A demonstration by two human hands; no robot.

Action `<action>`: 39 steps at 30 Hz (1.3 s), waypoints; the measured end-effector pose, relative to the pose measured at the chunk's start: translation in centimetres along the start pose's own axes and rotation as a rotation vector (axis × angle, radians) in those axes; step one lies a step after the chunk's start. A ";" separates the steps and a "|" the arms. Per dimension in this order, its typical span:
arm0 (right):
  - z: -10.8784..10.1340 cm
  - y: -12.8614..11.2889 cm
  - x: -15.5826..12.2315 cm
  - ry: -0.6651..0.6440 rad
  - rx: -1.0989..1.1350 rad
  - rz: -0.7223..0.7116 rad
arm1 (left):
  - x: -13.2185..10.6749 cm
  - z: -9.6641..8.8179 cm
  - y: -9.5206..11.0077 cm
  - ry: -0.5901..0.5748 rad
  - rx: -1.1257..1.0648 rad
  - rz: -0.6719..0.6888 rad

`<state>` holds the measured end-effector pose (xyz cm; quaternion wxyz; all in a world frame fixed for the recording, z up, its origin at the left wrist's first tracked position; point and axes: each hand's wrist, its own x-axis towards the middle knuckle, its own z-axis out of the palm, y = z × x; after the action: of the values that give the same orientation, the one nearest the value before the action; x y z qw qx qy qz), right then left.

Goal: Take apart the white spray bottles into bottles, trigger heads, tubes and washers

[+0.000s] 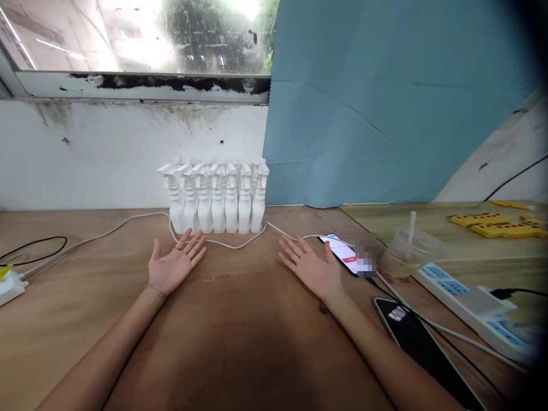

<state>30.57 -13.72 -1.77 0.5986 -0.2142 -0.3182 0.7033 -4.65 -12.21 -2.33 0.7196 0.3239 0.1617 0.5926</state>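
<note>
My left hand (174, 265) is palm up over the wooden table (240, 331), fingers spread, with a ring on one finger and nothing in it. Opposite it, my right hand (314, 267) is also palm up, open and bare. Several white spray bottles (218, 202) stand upright in a tight row against the wall, just beyond my left fingertips. A white cable (235, 246) runs along the front of the bottles and behind both hands. Right of my right hand lies a phone (342, 255) with its screen lit, partly blurred out.
A second phone (422, 348) with a dark screen lies beside my right forearm, crossed by cables. Farther right are a clear plastic cup (396, 257) with a straw, a white power strip (471, 308) and yellow pieces with red dots (509, 229). A blue cloth (363, 114) hangs behind.
</note>
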 end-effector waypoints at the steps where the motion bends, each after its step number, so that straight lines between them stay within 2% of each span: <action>1: 0.0 0.0 0.0 -0.002 0.009 0.005 | 0.0 0.0 0.0 -0.004 -0.004 -0.005; 14: -0.6 0.0 0.2 -0.010 0.136 0.058 | 0.0 -0.4 0.2 -0.068 -0.231 -0.072; 20: -1.1 0.1 0.4 0.003 0.121 0.069 | 0.0 -0.3 0.2 -0.075 -0.210 -0.080; 30: -2.0 0.2 0.6 0.057 0.139 0.100 | 0.0 -0.9 0.2 -0.203 -0.127 -0.107; 35: -2.2 0.2 0.6 0.076 0.152 0.122 | -0.1 -0.4 0.3 -0.156 -0.103 -0.109; 39: -2.4 0.2 0.6 0.096 0.150 0.125 | 0.2 -0.9 0.1 -0.027 -0.065 -0.057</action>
<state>31.97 -12.72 -3.55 0.5826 -0.2217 -0.2217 0.7499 -5.18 -11.77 -2.89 0.7486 0.3036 0.1416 0.5722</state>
